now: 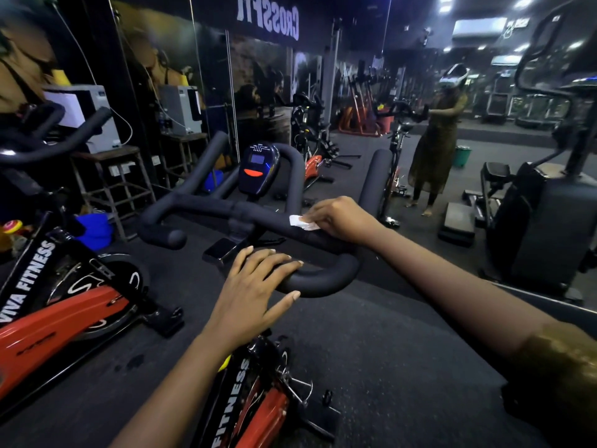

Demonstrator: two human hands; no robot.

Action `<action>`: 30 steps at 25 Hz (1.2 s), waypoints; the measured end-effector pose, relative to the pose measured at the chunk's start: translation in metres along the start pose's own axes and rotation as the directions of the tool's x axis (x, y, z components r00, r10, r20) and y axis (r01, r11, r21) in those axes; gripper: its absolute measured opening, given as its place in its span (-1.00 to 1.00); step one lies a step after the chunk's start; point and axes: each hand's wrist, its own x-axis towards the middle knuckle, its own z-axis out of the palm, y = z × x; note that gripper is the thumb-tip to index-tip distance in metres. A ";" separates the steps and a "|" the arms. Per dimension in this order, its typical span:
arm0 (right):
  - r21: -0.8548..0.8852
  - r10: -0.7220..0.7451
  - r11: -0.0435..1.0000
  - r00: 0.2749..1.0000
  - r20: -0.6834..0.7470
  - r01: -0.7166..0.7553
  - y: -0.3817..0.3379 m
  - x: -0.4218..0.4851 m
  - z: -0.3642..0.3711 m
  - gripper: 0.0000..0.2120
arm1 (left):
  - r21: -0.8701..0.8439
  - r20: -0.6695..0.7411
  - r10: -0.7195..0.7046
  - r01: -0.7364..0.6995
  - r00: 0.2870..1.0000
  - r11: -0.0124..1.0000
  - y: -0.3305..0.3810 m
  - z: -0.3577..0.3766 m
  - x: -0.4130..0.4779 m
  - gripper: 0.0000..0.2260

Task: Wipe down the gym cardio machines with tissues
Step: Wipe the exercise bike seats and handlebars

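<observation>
Head-camera view looking down on a black foam-padded spin-bike handlebar [206,205] that fills the centre of the frame. The right hand [339,218], reaching in from the lower right, pinches a small crumpled white tissue [302,222] between curled fingers and thumb. It presses the tissue onto the top of the handlebar's cross tube, just right of centre. The tissue is bunched small, probably so that it follows the curve of the tube and makes firm contact. The left hand [258,279], coming up from the bottom centre, lies over the near looped end of the handlebar. Its fingers are fairly straight, the thumb is spread, and it holds nothing; it seems placed there to steady the bar against the push of the wiping. Just behind the bar, above centre, stands a dark oval console with a small grey screen and an orange-red button [258,168], untouched. The red and black bike frame [258,412], lettered FITNESS, shows at the bottom centre. A second red and black exercise bike [64,305] stands at the lower left. A wall mirror [484,130] across the upper right reflects the person standing at the bike. Judging by where the tissue sits, the side grips and console likely remain to be wiped.
</observation>
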 end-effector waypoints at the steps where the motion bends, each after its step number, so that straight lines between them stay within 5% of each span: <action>1: -0.004 -0.017 1.000 1.000 0.005 0.017 0.001 -0.010 -0.007 -0.75 | 0.002 0.007 -0.012 0.012 1.000 1.000 0.002 -0.001 0.000 -0.58; 10: -0.184 -0.096 0.978 0.995 0.037 0.101 -0.002 -0.082 -0.053 -0.81 | 0.014 0.097 -0.146 0.145 0.985 0.989 0.043 0.000 0.038 -0.46; 15: -0.192 0.250 0.929 0.920 -0.302 -0.315 0.040 -0.056 -0.059 -0.74 | 0.054 0.291 -0.186 0.178 0.938 0.982 0.067 0.017 0.088 -0.35; 19: -0.228 0.351 0.882 0.898 -0.263 -0.412 0.048 -0.062 -0.037 -0.79 | 0.113 0.331 -0.174 0.144 0.928 0.983 0.069 0.022 0.091 -0.20; 27: 0.083 0.368 0.928 0.866 -0.338 -0.362 -0.001 -0.105 -0.011 -0.83 | 0.165 0.328 -0.199 0.152 0.923 0.975 0.073 0.023 0.090 -0.20; 30: 0.233 0.502 0.864 0.745 -0.439 -0.446 0.043 -0.085 -0.032 -0.80 | 0.159 0.335 -0.206 0.160 0.919 0.974 0.073 0.023 0.091 -0.22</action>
